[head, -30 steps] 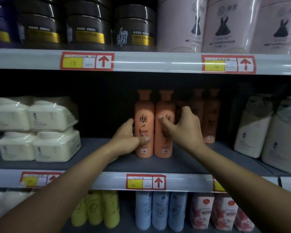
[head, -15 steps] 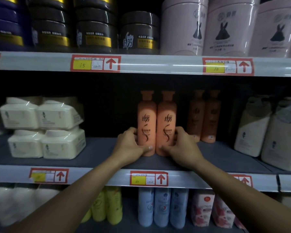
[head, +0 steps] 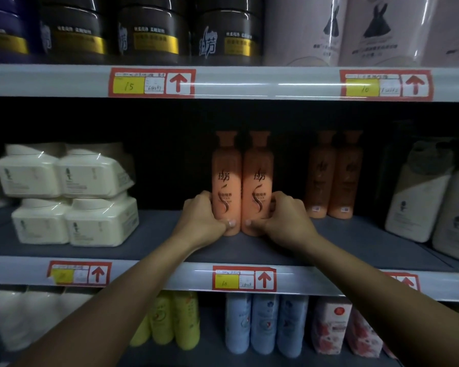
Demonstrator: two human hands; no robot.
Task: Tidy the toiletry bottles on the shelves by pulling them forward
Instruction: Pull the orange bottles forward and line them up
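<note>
Two orange bottles stand upright and touching side by side on the middle shelf [head: 143, 250], set back from its front edge. The left hand [head: 203, 221] curls round the lower part of the left orange bottle [head: 226, 186], thumb across its front near the base. The right hand [head: 284, 221] grips the right orange bottle [head: 257, 186] the same way, so the two thumbs nearly meet.

Further back and to the right stands a second pair of orange bottles [head: 334, 178], well apart from the hands. To the left, cream tubs [head: 69, 197] are stacked in two layers. To the right stand pale refill pouches [head: 419, 197]. Nothing lies between the gripped bottles and the shelf front, which carries a red price tag [head: 244, 278]. Dark jars [head: 149, 35] sit on the shelf above; yellow bottles [head: 175, 319] and blue bottles [head: 265, 324] stand below.
</note>
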